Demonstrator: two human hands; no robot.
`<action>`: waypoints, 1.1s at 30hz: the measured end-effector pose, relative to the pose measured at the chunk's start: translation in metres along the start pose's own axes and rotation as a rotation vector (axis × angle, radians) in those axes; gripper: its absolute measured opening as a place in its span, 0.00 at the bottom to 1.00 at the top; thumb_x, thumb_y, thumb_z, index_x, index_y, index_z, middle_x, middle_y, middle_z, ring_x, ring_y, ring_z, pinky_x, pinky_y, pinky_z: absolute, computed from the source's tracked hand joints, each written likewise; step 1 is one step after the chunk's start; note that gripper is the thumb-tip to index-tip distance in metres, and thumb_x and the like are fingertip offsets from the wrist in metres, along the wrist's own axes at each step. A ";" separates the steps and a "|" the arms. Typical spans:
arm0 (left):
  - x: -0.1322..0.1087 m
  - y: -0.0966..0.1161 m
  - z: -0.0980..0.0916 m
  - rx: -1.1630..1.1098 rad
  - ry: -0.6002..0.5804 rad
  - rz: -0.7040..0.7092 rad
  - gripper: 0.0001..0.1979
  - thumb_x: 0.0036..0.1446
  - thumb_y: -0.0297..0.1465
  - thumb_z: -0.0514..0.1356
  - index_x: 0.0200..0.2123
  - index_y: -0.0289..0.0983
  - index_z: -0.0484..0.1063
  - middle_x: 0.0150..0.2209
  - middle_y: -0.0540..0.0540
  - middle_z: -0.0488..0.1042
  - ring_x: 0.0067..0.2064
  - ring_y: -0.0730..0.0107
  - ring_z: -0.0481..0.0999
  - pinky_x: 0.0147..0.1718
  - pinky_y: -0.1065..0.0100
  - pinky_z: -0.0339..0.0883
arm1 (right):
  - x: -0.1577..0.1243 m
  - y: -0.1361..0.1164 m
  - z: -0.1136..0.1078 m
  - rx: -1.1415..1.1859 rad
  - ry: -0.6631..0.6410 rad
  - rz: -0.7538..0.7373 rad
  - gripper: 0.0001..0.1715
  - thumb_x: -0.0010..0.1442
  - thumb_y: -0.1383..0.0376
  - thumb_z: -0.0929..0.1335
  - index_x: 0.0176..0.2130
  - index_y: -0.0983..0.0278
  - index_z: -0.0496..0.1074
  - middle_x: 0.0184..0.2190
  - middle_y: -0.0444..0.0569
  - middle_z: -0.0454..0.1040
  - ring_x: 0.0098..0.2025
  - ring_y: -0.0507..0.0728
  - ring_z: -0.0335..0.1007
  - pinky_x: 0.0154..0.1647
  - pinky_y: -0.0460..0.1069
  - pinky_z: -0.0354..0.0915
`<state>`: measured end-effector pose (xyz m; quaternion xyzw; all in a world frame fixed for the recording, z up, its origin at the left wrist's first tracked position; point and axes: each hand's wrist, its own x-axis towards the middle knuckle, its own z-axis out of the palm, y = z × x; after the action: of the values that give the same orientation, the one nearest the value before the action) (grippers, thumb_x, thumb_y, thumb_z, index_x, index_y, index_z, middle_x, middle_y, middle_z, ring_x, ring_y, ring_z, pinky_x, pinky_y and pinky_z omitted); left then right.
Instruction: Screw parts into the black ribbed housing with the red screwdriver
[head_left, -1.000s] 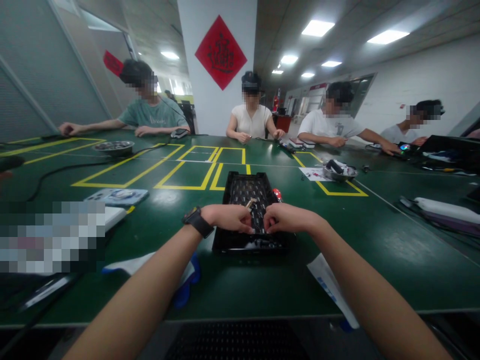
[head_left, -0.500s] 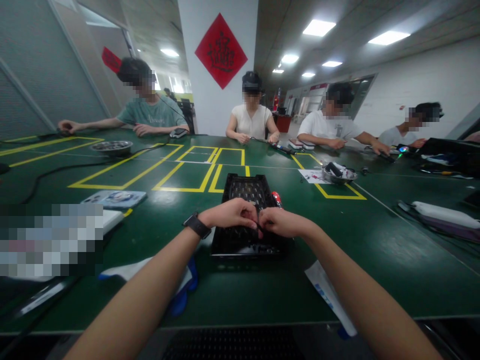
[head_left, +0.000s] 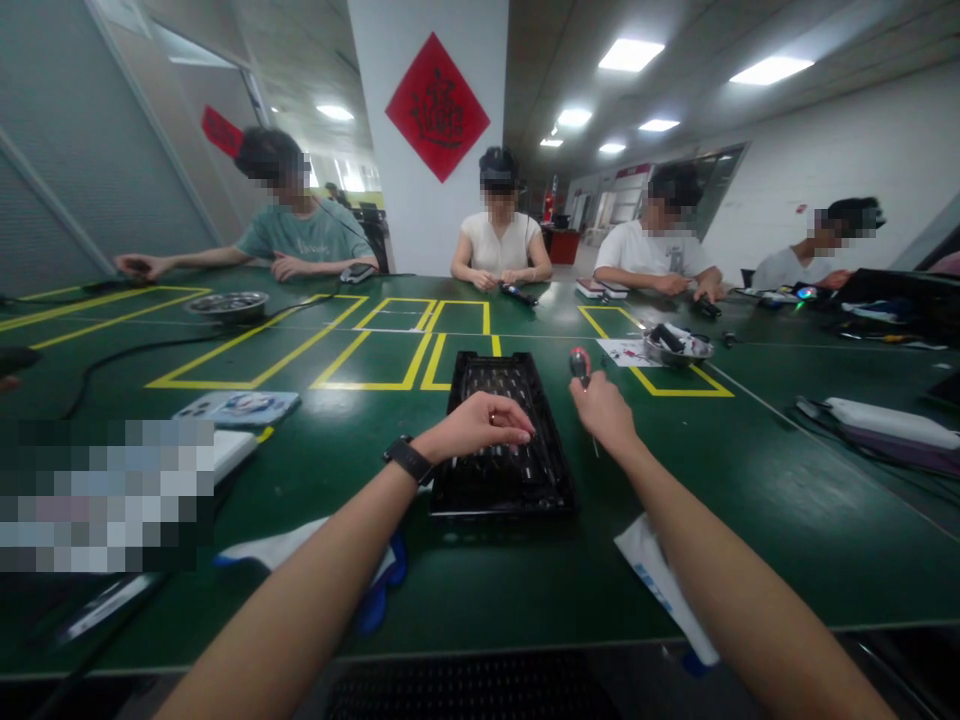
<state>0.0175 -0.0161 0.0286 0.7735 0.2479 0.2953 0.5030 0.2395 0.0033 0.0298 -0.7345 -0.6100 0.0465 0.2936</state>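
Observation:
A black rectangular plastic tray (head_left: 442,480) lies on the table in front of me, with rows of small shiny shapes inside. My left hand (head_left: 484,425), wearing a dark wristwatch (head_left: 409,459), is over the tray. Its thumb and fingertips come together near the tray's right side; what they pinch, if anything, is too small to see. To the right of the tray, my right hand (head_left: 606,412) is wrapped round a screwdriver (head_left: 580,366) with a red and black handle. The handle points away from me, and a thin shaft shows below the hand.
Blue-white gloves (head_left: 375,570) lie left of the tray; a white packet (head_left: 664,580) lies right. Metal bowls (head_left: 227,305) (head_left: 679,348) stand farther back. A phone (head_left: 238,407) and a cable (head_left: 90,365) are at left, a pouch (head_left: 892,430) at right. Several people sit opposite.
My right hand has left the tray and moved right, taking hold of the screwdriver that lay beside it. My left hand stays over the tray, its fingers slightly shifted.

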 end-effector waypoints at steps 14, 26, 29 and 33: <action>0.000 -0.004 0.004 -0.247 0.060 -0.043 0.14 0.42 0.31 0.67 0.33 0.28 0.72 0.30 0.45 0.76 0.31 0.73 0.76 0.35 0.68 0.71 | -0.035 -0.035 0.028 1.118 -0.526 -0.202 0.16 0.57 0.54 0.61 0.41 0.60 0.55 0.23 0.39 0.68 0.18 0.49 0.65 0.18 0.45 0.63; 0.001 -0.007 0.004 -0.260 0.051 -0.045 0.14 0.43 0.31 0.66 0.33 0.29 0.71 0.29 0.46 0.75 0.30 0.74 0.75 0.35 0.70 0.71 | -0.029 -0.027 0.020 0.934 -0.373 -0.323 0.15 0.60 0.53 0.58 0.40 0.62 0.56 0.23 0.38 0.65 0.15 0.46 0.58 0.14 0.43 0.57; 0.000 -0.006 0.004 -0.253 0.059 -0.054 0.15 0.42 0.32 0.67 0.33 0.29 0.71 0.29 0.46 0.75 0.31 0.74 0.75 0.35 0.69 0.71 | -0.028 -0.026 0.019 0.933 -0.341 -0.333 0.16 0.60 0.53 0.57 0.41 0.62 0.56 0.23 0.38 0.65 0.16 0.46 0.57 0.15 0.43 0.56; 0.000 -0.004 0.004 -0.230 0.057 -0.057 0.16 0.42 0.33 0.67 0.33 0.29 0.71 0.29 0.46 0.75 0.30 0.74 0.75 0.34 0.69 0.70 | -0.027 -0.027 0.019 0.962 -0.262 -0.334 0.16 0.60 0.53 0.57 0.42 0.62 0.56 0.22 0.38 0.64 0.16 0.46 0.58 0.16 0.43 0.57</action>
<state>0.0198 -0.0173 0.0232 0.6946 0.2485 0.3294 0.5894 0.2015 -0.0127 0.0196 -0.3974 -0.6602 0.3652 0.5224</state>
